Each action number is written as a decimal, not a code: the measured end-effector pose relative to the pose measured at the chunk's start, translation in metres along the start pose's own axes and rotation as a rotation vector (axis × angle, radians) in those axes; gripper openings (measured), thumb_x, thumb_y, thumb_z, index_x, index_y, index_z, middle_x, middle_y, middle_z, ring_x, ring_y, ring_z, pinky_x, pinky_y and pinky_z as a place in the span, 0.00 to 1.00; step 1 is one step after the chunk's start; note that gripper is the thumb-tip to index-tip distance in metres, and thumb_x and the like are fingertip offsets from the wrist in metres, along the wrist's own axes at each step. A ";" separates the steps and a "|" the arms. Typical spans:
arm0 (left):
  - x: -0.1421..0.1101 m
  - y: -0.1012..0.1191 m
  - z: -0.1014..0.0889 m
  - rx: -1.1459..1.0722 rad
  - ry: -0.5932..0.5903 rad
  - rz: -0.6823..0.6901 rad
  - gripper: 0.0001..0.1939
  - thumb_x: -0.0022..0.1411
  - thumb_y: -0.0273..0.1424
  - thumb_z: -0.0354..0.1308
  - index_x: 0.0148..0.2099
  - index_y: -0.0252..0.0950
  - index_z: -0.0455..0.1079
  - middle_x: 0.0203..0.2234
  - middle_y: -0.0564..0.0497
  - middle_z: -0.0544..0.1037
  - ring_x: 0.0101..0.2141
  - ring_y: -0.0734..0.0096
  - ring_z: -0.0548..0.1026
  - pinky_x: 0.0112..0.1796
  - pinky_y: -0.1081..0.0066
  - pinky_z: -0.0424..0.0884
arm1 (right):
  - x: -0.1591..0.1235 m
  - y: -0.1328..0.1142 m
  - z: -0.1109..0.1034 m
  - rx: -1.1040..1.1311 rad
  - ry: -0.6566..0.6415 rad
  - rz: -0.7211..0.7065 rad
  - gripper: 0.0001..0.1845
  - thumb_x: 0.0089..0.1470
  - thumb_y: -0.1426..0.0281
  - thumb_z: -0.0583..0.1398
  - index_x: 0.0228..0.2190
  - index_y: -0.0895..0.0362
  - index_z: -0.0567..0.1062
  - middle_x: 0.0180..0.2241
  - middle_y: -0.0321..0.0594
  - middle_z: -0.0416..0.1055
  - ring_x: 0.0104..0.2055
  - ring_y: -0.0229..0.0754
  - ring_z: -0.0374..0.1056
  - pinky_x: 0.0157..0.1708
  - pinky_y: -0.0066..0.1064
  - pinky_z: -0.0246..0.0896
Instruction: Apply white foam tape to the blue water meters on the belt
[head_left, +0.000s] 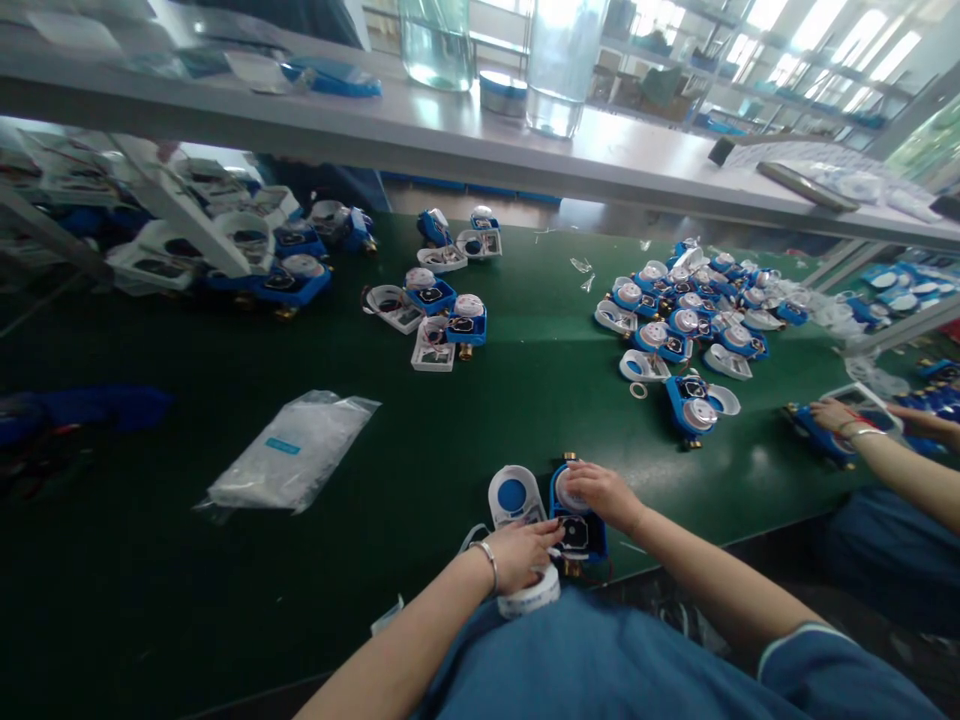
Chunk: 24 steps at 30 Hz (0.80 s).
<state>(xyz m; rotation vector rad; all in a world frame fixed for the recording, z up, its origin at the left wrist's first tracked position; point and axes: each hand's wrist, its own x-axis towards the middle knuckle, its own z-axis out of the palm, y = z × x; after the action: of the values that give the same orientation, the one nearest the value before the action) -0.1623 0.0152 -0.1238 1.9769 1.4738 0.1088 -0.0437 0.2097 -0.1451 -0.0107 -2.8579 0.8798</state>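
Observation:
A blue water meter (579, 530) lies at the near edge of the green table (480, 400). My right hand (604, 493) rests on top of it, fingers curled over its white dial. My left hand (521, 553), with a bracelet on the wrist, is closed beside the meter's left side, over a roll of white tape (531, 597). What its fingers pinch is too small to name. A white cover with a blue round centre (513, 495) lies just left of the meter.
Clusters of blue meters and white covers lie at mid-table (442, 300), at the right (690, 320) and far left (247, 260). A clear plastic bag (292, 452) lies to my left. Another person's hands (851, 418) work at the right. A shelf (450, 130) overhangs the far side.

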 end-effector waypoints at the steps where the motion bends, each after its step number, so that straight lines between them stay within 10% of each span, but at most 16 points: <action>1: 0.001 0.000 0.001 0.001 0.001 0.004 0.11 0.54 0.29 0.52 0.40 0.35 0.71 0.59 0.46 0.57 0.59 0.62 0.50 0.54 0.59 0.56 | -0.003 -0.001 0.000 0.038 0.024 0.007 0.13 0.57 0.71 0.50 0.35 0.54 0.74 0.40 0.40 0.72 0.52 0.39 0.61 0.54 0.37 0.53; 15: 0.007 -0.005 0.001 -0.002 -0.023 0.013 0.10 0.54 0.29 0.53 0.39 0.36 0.71 0.59 0.51 0.56 0.59 0.63 0.50 0.53 0.62 0.59 | -0.005 -0.013 0.001 0.243 0.150 0.227 0.08 0.54 0.71 0.52 0.29 0.56 0.71 0.39 0.41 0.69 0.48 0.39 0.62 0.56 0.38 0.47; 19: 0.005 -0.005 0.000 -0.007 -0.033 0.010 0.11 0.54 0.30 0.53 0.40 0.35 0.70 0.59 0.49 0.56 0.60 0.62 0.49 0.55 0.61 0.56 | -0.008 -0.029 0.005 0.043 0.341 0.607 0.14 0.52 0.62 0.53 0.35 0.58 0.69 0.37 0.46 0.68 0.43 0.44 0.64 0.44 0.35 0.58; 24: 0.006 -0.004 -0.001 -0.017 -0.029 0.023 0.10 0.54 0.28 0.52 0.38 0.34 0.71 0.58 0.48 0.58 0.60 0.63 0.49 0.56 0.61 0.54 | -0.005 -0.052 0.016 -0.107 -0.048 0.957 0.31 0.52 0.46 0.42 0.25 0.56 0.72 0.26 0.48 0.72 0.32 0.48 0.69 0.31 0.35 0.58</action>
<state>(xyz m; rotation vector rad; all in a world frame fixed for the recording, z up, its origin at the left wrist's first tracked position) -0.1642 0.0220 -0.1273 1.9741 1.4283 0.1018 -0.0391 0.1577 -0.1296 -1.4639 -2.8671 0.8204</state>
